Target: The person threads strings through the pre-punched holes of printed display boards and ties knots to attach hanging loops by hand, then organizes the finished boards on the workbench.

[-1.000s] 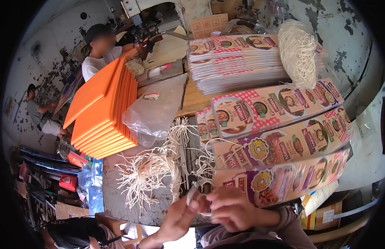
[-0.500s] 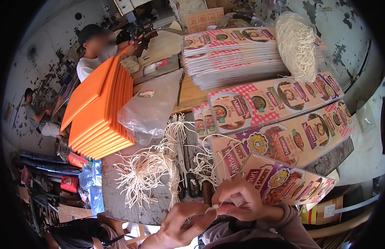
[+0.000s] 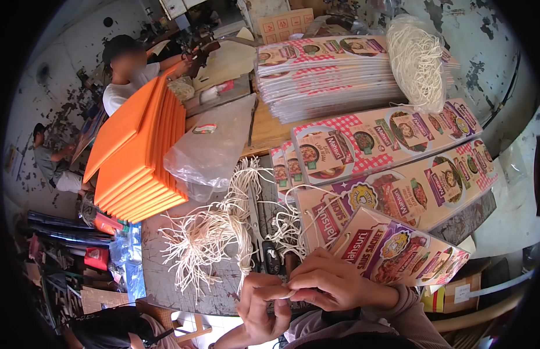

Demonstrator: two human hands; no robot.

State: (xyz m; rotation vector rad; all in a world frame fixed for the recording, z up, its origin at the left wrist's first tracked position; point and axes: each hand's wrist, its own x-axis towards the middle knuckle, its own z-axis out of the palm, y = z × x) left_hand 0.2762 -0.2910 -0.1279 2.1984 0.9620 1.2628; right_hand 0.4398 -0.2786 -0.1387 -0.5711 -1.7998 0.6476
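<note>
My left hand (image 3: 261, 308) and my right hand (image 3: 330, 282) meet at the table's front edge, both pinching a short bit of white cord (image 3: 289, 294). Most of that cord is hidden by my fingers. Just beyond my right hand lies a printed Mahsuri card (image 3: 398, 247), tilted over the table's edge. Under it is a longer printed card (image 3: 392, 200) with a cord at its left end. A bundle of cut white cords (image 3: 209, 253) spreads left of centre. Beside it lie scissors (image 3: 271, 256) with dark handles, partly covered by more loose cord (image 3: 286, 227).
A tall stack of printed cards (image 3: 334, 87) stands at the back, with a bagged cord hank (image 3: 418, 67) on it. Orange folded pieces (image 3: 139, 157) are piled at left, next to a clear plastic bag (image 3: 209, 151). A co-worker (image 3: 127, 70) works behind them.
My hands have shifted slightly, and my left fingers have curled more around the cord. My right hand has turned, uncovering more of the nearby card. The co-worker's arm has moved.
</note>
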